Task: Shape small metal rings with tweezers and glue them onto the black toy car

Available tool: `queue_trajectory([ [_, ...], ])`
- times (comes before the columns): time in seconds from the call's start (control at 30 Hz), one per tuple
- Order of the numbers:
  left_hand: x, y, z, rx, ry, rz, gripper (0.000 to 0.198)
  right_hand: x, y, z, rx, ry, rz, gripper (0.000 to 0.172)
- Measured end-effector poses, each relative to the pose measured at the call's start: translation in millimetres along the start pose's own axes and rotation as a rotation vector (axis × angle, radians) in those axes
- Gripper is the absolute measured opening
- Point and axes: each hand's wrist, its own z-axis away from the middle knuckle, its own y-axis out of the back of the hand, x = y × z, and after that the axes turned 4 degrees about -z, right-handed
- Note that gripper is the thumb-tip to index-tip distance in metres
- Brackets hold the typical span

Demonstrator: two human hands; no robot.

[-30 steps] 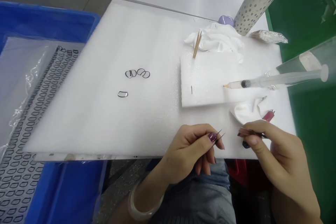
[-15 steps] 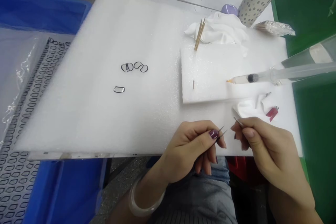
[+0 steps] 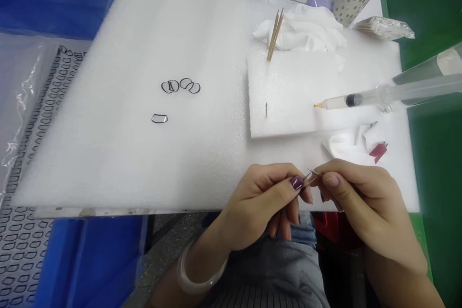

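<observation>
My left hand (image 3: 265, 197) is closed in a pinch on a pair of thin tweezers (image 3: 306, 184) whose tips point right. My right hand (image 3: 355, 192) is closed on a thin metal pin-like tool (image 3: 314, 172), its tip meeting the tweezers' tips at the front edge of the white foam sheet (image 3: 144, 154). Several small black-rimmed lens-shaped rings (image 3: 180, 86) lie together in the middle of the foam, with one more ring (image 3: 159, 118) just below them.
A smaller foam block (image 3: 288, 91) lies at the right with a syringe (image 3: 368, 98) resting across it. Toothpicks (image 3: 274, 33) and crumpled white cloth (image 3: 306, 31) sit behind it. A blue bin (image 3: 90, 260) at left holds sheets of printed ring outlines (image 3: 21, 240).
My right hand has moved left from the red-capped item, bringing its thin tool to the tweezers' tips. My left hand has stayed near the foam's front edge.
</observation>
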Motion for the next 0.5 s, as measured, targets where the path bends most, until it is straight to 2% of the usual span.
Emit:
queue_trajectory([
  [0.23,0.4,-2.2,1.4,0.044,0.004,-0.004,0.027,-1.8,1.3,0.8,0.040,0.011,0.049,0.024],
  [0.5,0.5,-0.7,0.8,0.013,-0.008,-0.009,0.026,-2.7,1.8,1.1,0.019,0.002,0.044,0.025],
])
